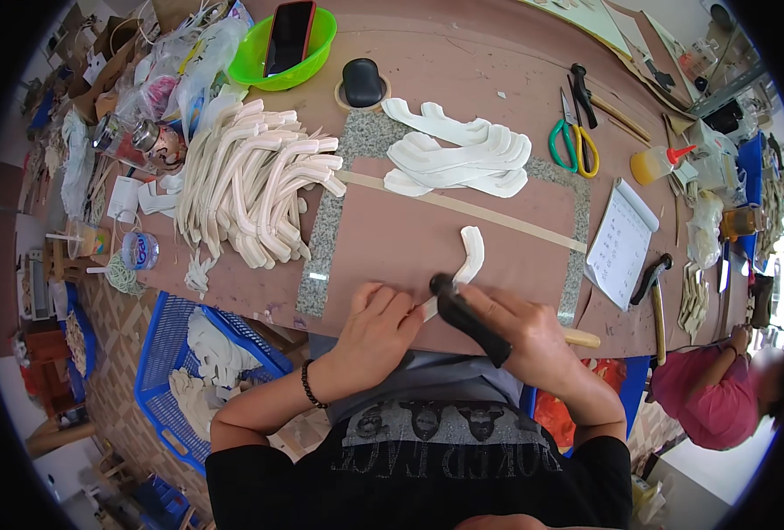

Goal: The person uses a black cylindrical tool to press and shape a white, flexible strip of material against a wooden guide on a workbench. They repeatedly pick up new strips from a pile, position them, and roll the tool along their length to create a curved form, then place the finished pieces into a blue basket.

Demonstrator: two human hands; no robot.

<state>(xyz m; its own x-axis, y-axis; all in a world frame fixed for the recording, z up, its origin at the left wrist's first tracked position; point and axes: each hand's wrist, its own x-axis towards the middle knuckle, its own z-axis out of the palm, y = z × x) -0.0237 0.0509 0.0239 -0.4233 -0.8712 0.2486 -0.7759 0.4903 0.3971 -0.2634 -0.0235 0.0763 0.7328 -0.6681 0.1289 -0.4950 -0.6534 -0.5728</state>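
My right hand (pixel 523 329) is closed round a hammer with a black head (pixel 470 320); its pale wooden handle end (pixel 582 338) sticks out to the right. Under the hammer, a white curved strip (pixel 471 252) lies on the brown work surface (pixel 383 238). My left hand (pixel 376 320) pinches the strip's near end, partly hidden by fingers and hammer. Farther off sits a loose stack of white curved pieces (pixel 459 157). To the left, a big heap of cream, curved strips (pixel 255 190) spreads over the table.
At the back stand a green bowl (pixel 308 66) holding a phone and a black rounded object (pixel 362 82). Scissors (pixel 573 146), another hammer (pixel 650 281), a notepad (pixel 621 240) and a glue bottle (pixel 657 165) lie right. A blue basket (pixel 149 380) stands lower left; another person (pixel 714 393) is far right.
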